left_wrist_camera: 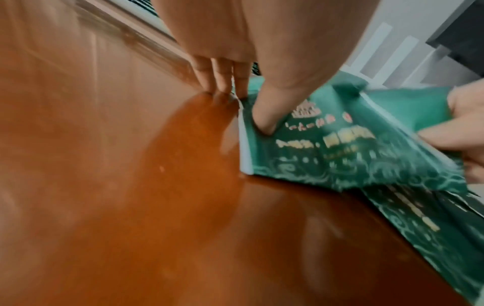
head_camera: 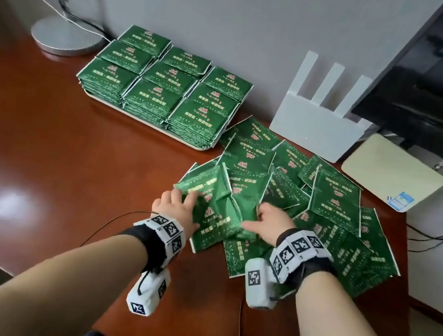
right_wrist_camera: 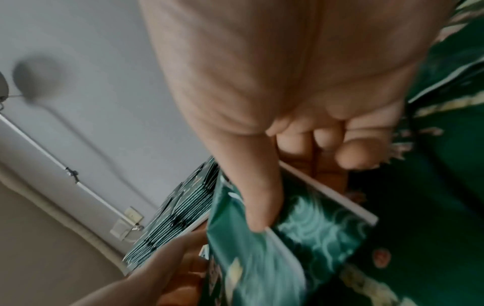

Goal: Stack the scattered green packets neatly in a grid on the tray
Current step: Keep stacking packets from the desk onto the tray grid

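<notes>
**Head view: both hands gathering a bundle out of the loose pile**

Head view, with the tray point(head_camera: 145, 125) as landmark. On the tray: a three-by-three grid of packet stacks point(head_camera: 166, 85), edges squared, probably so each column stands without leaning. Right of the tray and nearer the person: the scattered green packets point(head_camera: 333, 210), overlapping at all angles on the wooden desk point(head_camera: 43, 138).

At the pile's near-left edge, well apart from the tray: left hand point(head_camera: 175, 207) and right hand point(head_camera: 269, 223), closing from either side on a few lifted packets point(head_camera: 217, 205). Seemingly squeezed between the palms to line up the edges before carrying.

Left wrist view: left thumb point(left_wrist_camera: 264, 122) pressed down on the top packet's face, other fingers point(left_wrist_camera: 222, 80) straight, tips touching the desk beside the packet's edge — likely as a stop.

Right wrist view: right thumb point(right_wrist_camera: 261, 207) pinching a packet's upper edge, remaining fingers curled behind it.

Beyond the pile, further right of the tray: white router point(head_camera: 318, 125) against the wall.
</notes>
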A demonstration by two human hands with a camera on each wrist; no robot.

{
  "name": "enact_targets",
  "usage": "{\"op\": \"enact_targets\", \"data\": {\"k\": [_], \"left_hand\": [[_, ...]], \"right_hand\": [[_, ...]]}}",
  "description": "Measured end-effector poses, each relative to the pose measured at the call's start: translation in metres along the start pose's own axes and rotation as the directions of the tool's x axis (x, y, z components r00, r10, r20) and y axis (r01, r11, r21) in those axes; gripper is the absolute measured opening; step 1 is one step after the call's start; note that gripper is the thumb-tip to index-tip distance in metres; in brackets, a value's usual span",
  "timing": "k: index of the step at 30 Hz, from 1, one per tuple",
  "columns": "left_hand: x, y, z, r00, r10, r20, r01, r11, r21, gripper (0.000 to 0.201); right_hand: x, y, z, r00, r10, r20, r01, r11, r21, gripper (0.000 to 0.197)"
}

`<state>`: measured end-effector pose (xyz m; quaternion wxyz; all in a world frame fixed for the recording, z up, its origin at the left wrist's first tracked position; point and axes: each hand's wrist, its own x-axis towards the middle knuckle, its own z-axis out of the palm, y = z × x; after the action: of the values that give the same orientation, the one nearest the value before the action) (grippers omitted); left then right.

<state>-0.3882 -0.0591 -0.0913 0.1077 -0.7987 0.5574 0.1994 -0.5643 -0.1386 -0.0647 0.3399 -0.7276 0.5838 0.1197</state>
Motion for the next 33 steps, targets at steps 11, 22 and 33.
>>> {"op": "enact_targets", "data": {"k": [11, 22, 33], "left_hand": [[0.013, -0.022, -0.012, 0.996, 0.022, 0.088, 0.002, 0.965, -0.263, 0.08], [0.024, -0.021, -0.016, 0.973, 0.036, 0.227, 0.031, 0.958, -0.287, 0.035], [-0.009, -0.039, -0.039, 0.998, -0.058, 0.022, 0.049, 0.544, -0.838, 0.033]], "right_hand": [[-0.018, 0.005, 0.028, 0.971, 0.147, -0.19, -0.046, 0.89, 0.454, 0.057], [-0.043, 0.035, 0.037, 0.92, 0.188, -0.344, -0.04, 0.918, 0.395, 0.042], [-0.056, 0.038, 0.016, 0.846, 0.225, -0.484, 0.038, 0.879, 0.475, 0.022]]}}
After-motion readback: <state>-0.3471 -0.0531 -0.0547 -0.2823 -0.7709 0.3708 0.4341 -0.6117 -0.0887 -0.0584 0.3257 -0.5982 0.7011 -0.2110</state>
